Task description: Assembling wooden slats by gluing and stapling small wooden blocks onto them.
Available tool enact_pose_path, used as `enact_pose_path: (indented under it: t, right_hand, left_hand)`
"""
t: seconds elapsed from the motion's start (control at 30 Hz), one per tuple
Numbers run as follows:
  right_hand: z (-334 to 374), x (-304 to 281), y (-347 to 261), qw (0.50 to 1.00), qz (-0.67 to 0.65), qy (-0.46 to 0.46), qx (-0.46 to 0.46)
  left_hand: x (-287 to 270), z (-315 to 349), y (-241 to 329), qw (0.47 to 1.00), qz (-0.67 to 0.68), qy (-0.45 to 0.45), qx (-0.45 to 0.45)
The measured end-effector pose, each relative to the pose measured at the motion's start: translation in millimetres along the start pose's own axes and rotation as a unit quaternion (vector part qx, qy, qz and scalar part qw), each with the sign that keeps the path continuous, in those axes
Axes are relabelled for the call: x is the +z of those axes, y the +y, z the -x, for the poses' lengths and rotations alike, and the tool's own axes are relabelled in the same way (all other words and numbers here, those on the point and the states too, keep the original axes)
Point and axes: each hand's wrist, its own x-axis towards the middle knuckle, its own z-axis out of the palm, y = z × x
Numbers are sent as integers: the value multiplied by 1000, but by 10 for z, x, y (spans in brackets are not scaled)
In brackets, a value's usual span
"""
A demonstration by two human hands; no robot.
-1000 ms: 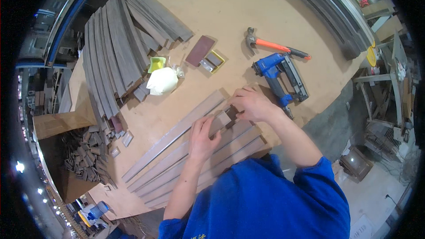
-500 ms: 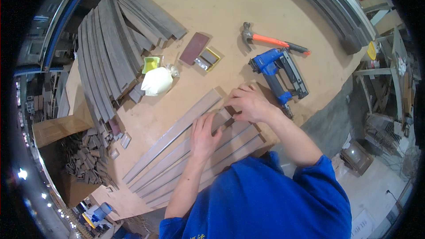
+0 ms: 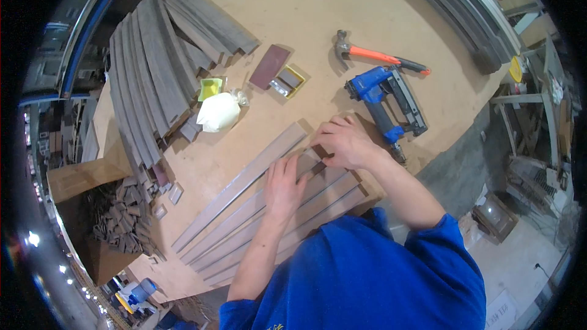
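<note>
Several long greyish-brown wooden strips (image 3: 241,186) lie side by side on the table in front of me, slanting from lower left to upper right. My left hand (image 3: 284,188) rests over one strip near its upper end, fingers along one side and thumb on the other. At that strip's end, my right hand (image 3: 343,142) curls with thumb and fingers pinched about it. Whether a small block is also between those fingers is hidden. A blue nail gun (image 3: 382,101) lies just beyond my right hand, and a claw hammer (image 3: 379,56) with an orange-and-black handle lies behind it.
A stack of curved grey slats (image 3: 143,73) covers the far left. Near it are a white plastic bag (image 3: 219,113), a yellow-green tray (image 3: 211,88), a dark red sanding sheet (image 3: 269,66) and a small yellow box (image 3: 293,79). A cardboard box (image 3: 85,177) holds wood offcuts (image 3: 125,217).
The thumb of my left hand has drawn in closer to its fingers. My right hand stays at the strip's end; the whole view has shifted very slightly.
</note>
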Motion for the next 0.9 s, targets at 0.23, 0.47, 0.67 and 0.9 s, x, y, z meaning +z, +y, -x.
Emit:
enact_pose_path:
  t: [0.23, 0.47, 0.67, 0.9]
  right_hand:
    - [16, -23, -6, 999, 13, -27, 19]
    - [48, -138, 38, 998, 33, -17, 45]
    - [-1, -84, 88, 998, 45, -5, 39]
    - [149, -170, -26, 997, 4, 12, 70]
  left_hand:
    - [36, -19, 72, 998, -44, -33, -18]
    - [0, -190, 213, 999, -26, -42, -10]
    - [95, -189, 52, 999, -39, -29, 4]
    - [-89, 72, 41, 993, 71, 88, 27]
